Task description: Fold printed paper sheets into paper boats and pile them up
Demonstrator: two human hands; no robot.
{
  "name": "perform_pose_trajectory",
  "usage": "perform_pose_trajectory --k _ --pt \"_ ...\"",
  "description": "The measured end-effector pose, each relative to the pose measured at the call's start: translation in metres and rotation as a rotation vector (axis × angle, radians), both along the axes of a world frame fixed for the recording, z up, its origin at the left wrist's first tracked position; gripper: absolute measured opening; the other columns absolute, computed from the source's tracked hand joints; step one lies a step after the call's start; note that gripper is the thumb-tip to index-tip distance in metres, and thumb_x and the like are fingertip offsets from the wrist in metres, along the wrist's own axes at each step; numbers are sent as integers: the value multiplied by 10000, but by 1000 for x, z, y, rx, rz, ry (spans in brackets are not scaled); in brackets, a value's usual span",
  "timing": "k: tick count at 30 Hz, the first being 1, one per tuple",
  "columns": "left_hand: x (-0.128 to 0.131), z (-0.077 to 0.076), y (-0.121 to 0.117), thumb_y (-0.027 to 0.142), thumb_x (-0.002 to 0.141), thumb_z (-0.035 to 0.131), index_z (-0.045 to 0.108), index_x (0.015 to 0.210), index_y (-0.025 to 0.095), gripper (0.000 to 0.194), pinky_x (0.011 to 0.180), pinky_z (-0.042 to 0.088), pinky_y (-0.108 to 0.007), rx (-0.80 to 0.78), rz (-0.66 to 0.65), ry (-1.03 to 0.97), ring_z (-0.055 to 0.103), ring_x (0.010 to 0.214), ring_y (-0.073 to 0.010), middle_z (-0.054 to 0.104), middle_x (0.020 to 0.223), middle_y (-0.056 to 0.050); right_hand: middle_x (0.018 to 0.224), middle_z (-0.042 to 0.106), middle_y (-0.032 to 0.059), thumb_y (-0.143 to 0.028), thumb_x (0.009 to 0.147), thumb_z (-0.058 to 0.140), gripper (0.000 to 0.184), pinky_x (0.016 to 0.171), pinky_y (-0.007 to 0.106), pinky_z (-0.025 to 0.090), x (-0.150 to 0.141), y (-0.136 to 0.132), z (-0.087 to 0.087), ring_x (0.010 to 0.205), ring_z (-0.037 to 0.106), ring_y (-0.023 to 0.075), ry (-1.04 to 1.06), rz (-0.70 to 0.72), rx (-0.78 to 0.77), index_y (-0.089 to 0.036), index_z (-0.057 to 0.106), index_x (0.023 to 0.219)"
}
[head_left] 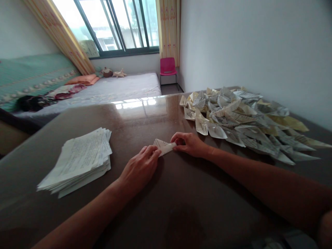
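Between my two hands is a small folded piece of paper (164, 148), pale, with a pointed top and a flat band along its lower edge. My left hand (142, 162) pinches its left end, fingers closed. My right hand (188, 144) grips the right end between thumb and fingertips. The paper is held just over or on the brown table (145, 128); I cannot tell whether it touches. To the left lies a stack of handwritten paper sheets (80, 155). On the right side a large heap of folded paper boats (233, 114) spreads over the tabletop.
Beyond the table stands a bed (135, 83) with an orange pillow (83, 80) and soft toys (107, 72). A pink chair (167, 67) is by the curtain (169, 31). The white wall (254, 45) borders the table's right side.
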State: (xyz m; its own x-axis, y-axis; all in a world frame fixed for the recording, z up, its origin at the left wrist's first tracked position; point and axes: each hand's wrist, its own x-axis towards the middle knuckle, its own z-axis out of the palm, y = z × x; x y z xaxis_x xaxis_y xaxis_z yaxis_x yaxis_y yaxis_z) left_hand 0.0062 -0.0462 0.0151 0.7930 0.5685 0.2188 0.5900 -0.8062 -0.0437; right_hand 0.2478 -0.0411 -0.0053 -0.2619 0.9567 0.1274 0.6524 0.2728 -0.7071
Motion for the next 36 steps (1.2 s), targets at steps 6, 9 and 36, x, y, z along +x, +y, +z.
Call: perform_pose_trajectory --k 6,9,36 --pt "11 -6 3 286 959 430 536 1211 190 290 849 503 -342 104 8 -68 535 1015 -213 603 1114 -92 781 609 -28 -206 793 658 166 665 218 406 -7 -7 0 714 556 108 21 169 53 -202 642 958" --pt "10 -6 3 314 971 411 562 1138 233 240 750 490 -266 51 50 -19 558 972 -184 635 1032 -45 870 625 -9 -202 758 685 281 668 221 429 -4 -5 2 718 558 108 63 195 32 -195 613 1030" --pt "10 -8 -19 127 929 430 569 1096 135 218 542 440 -282 352 -258 -7 586 689 -154 603 799 -18 654 649 -9 -382 781 651 254 497 196 355 -4 -13 25 512 543 87 -34 107 -348 -138 678 846"
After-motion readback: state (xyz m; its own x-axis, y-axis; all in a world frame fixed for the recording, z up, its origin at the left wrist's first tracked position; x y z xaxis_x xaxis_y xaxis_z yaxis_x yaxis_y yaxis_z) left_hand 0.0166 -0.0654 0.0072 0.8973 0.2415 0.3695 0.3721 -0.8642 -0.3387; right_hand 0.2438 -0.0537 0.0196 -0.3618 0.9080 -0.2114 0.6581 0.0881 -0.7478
